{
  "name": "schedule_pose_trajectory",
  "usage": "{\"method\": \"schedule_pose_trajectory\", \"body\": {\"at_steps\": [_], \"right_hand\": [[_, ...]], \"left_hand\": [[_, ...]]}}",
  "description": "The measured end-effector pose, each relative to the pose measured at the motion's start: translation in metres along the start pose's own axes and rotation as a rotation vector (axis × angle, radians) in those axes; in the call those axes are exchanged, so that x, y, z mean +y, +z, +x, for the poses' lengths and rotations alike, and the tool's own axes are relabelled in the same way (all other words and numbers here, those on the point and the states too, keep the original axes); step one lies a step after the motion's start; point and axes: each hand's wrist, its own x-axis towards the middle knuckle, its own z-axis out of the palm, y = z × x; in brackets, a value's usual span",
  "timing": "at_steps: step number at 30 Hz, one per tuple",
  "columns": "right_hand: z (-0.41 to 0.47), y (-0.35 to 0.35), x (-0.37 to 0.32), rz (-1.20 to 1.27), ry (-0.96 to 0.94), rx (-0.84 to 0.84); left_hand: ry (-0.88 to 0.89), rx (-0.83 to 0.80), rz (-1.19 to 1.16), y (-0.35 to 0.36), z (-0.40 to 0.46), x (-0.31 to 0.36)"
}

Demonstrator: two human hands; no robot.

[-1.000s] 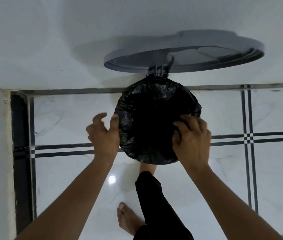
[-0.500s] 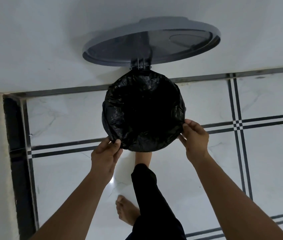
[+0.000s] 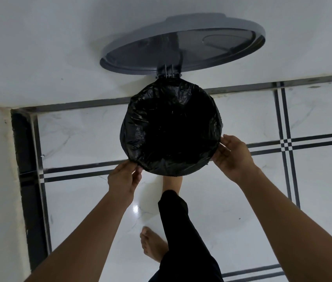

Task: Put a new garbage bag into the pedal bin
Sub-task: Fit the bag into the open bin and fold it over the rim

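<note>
Head view: two hands, left hand and right hand, one garbage bag.

Both my hands at the rim of the lined pedal bin, lid up.

I look straight down on the black garbage bag stretched over the bin's round mouth, its edge folded down outside. My left hand pinches the bag's edge at the near-left of the rim; my right hand grips the fold at the near-right. The grey lid stands open against the white wall. My foot reaches under the bin's front, the other foot flat on the tiled floor.
</note>
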Motion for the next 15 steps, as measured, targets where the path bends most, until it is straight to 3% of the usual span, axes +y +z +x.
{"method": "schedule_pose_trajectory", "body": {"at_steps": [6, 11, 15], "right_hand": [[-0.002, 0.000, -0.005, -0.055, 0.037, -0.011], [-0.002, 0.013, -0.014, -0.110, -0.010, 0.036], [0.003, 0.016, -0.022, -0.087, -0.046, 0.076]], "left_hand": [[-0.092, -0.052, -0.132, 0.006, 0.015, 0.024], [-0.106, -0.193, -0.259, -0.002, 0.009, 0.034], [-0.049, -0.077, -0.168, 0.007, 0.013, 0.033]]}}
